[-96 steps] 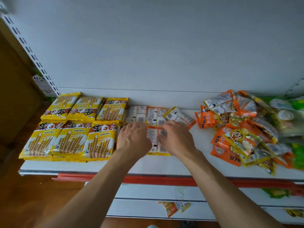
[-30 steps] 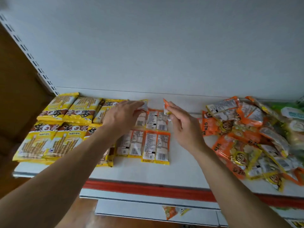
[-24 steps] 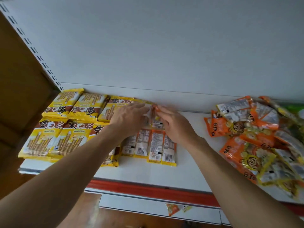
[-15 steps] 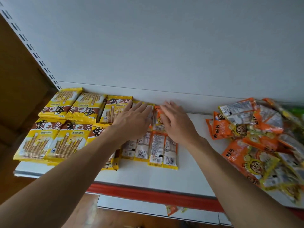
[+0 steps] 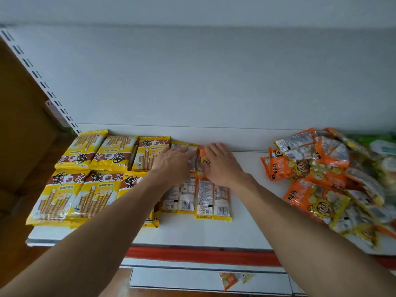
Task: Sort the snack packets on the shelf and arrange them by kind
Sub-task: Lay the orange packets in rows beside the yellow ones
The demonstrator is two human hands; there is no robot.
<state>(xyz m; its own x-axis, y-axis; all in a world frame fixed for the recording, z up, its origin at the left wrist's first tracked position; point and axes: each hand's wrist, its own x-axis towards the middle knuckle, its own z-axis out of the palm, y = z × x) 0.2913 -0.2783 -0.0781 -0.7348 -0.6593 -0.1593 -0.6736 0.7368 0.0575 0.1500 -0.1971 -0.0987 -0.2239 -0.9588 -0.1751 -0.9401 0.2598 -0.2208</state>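
Two hands are laid flat on the back row of small orange packets (image 5: 194,161), roughly mid-shelf. The left hand (image 5: 173,163) is spread palm-down with straight fingers over the left end of that row, right beside the yellow wafer-roll packets (image 5: 96,194); nothing is gripped. The right hand (image 5: 220,163) is laid the same way, fingers straight and close together, on the right end of the row, with the fingertips nearly at the back panel (image 5: 214,82). Only a narrow strip of those packets can be seen between the two hands.

Just in front of the wrists, a front row of orange packets (image 5: 205,198) is lined up side by side, barcode side up, four across and touching each other. To the left, the yellow ones are set out in two rows of three, the front right one partly hidden behind the left arm (image 5: 107,221).

Well off to the right, a messy heap of orange packets (image 5: 310,189) is piled on the white shelf (image 5: 246,232), with some green packets (image 5: 383,144) blurred at the far edge. A red strip (image 5: 203,255) is run along the shelf's front, and one loose packet (image 5: 230,279) is seen lying on the lower shelf (image 5: 182,279).
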